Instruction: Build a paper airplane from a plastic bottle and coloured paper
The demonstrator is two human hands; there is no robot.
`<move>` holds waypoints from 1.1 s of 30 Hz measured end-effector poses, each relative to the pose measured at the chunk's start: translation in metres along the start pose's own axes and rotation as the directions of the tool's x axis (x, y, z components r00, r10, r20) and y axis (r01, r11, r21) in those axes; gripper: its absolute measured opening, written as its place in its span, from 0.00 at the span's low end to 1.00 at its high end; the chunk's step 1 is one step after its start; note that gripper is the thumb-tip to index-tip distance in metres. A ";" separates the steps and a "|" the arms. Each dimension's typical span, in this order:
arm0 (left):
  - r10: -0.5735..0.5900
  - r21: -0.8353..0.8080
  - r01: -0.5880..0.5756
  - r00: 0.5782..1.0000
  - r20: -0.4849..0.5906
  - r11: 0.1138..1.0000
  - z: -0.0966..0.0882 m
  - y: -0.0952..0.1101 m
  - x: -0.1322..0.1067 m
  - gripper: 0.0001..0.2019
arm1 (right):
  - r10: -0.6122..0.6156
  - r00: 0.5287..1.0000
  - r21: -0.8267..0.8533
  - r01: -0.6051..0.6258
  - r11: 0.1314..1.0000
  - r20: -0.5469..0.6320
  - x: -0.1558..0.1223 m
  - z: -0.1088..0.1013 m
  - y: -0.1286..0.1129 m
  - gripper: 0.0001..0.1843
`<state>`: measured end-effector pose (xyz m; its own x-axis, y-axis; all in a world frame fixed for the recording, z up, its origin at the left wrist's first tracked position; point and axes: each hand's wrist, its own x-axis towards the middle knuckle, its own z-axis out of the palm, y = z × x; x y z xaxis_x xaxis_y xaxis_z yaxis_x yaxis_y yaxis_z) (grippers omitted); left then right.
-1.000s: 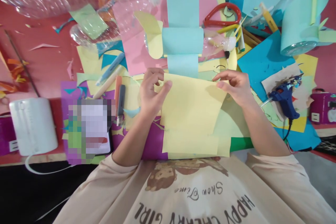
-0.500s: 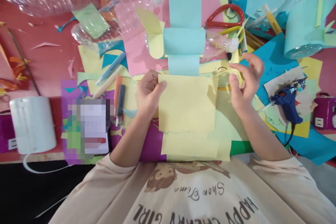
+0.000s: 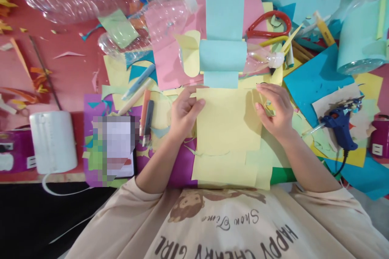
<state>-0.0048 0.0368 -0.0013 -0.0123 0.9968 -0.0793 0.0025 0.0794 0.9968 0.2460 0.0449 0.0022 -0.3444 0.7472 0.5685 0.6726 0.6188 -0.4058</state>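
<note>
My left hand point(image 3: 186, 110) pinches the upper left edge of a sheet of pale yellow paper point(image 3: 227, 123), thumb on top. Beside the sheet's right edge, my right hand point(image 3: 277, 109) is open, with its thumb and curved fingers apart. More pale yellow paper point(image 3: 223, 170) lies under the sheet, towards my body. Just beyond it is a clear plastic bottle point(image 3: 259, 56) on its side, capped in white and wrapped in light blue paper point(image 3: 223, 56). A rounded light blue strip point(image 3: 225, 8) extends away from the wrap, and a curled yellow piece point(image 3: 191, 54) sits at the bottle's left end.
Red-handled scissors point(image 3: 269, 24) lie beyond the bottle. At right are a blue glue gun point(image 3: 338, 127) and a blue-wrapped bottle point(image 3: 360, 40). Markers point(image 3: 146, 117), a phone point(image 3: 120, 145) and a white device point(image 3: 53, 141) occupy the left. Clear bottles point(image 3: 82, 2) lie at the back.
My right hand has moved left and down to the sheet's right edge, its fingers closer together. My left hand keeps its hold. The whole view has shifted slightly.
</note>
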 end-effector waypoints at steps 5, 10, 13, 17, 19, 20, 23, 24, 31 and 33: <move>0.021 0.034 -0.022 1.000 0.021 0.999 -0.004 -0.001 0.000 0.09 | 0.020 1.000 0.034 -0.020 0.999 0.006 0.000 -0.001 0.002 0.23; 0.022 0.022 -0.023 0.999 0.046 1.000 -0.002 0.004 0.002 0.07 | 0.058 0.998 -0.022 -0.058 0.998 0.011 -0.002 -0.002 0.002 0.20; 0.003 0.014 -0.004 0.998 0.066 1.000 0.000 0.005 0.003 0.07 | 0.047 0.999 -0.062 -0.046 0.997 0.013 -0.002 -0.002 0.002 0.17; 0.043 0.051 -0.047 0.996 0.074 0.998 0.000 0.004 0.003 0.09 | -0.002 1.000 -0.025 0.002 1.000 0.022 0.001 -0.001 0.003 0.17; 0.086 0.140 -0.094 0.994 0.062 0.986 0.000 0.004 0.003 0.08 | -0.027 1.000 0.001 0.027 1.000 0.013 0.002 -0.001 0.002 0.18; 0.108 0.191 -0.116 0.993 0.052 0.975 0.000 0.004 0.003 0.07 | -0.033 0.999 0.008 0.033 0.999 0.010 0.003 -0.001 0.002 0.18; 0.160 0.316 -0.163 0.986 0.035 0.935 0.001 0.003 0.003 0.02 | -0.031 0.999 0.001 0.031 1.000 0.013 0.004 -0.001 0.001 0.17; 0.169 0.341 -0.171 0.985 0.035 0.924 0.001 0.003 0.003 0.02 | -0.020 1.000 -0.008 0.020 1.000 0.023 0.004 -0.001 0.002 0.17; 0.291 0.448 -0.309 0.950 0.110 0.839 0.002 -0.003 0.006 0.05 | 0.024 0.996 0.008 -0.025 1.000 0.088 0.003 -0.003 0.002 0.10; 0.342 0.465 -0.367 0.929 0.140 0.806 0.001 -0.004 0.007 0.05 | 0.029 0.995 -0.001 -0.029 1.000 0.100 0.003 -0.002 0.001 0.09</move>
<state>-0.0036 0.0430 -0.0055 0.1289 0.9550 0.2671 0.4719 -0.2960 0.8305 0.2471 0.0470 0.0052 -0.3882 0.7852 0.4824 0.6827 0.5966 -0.4218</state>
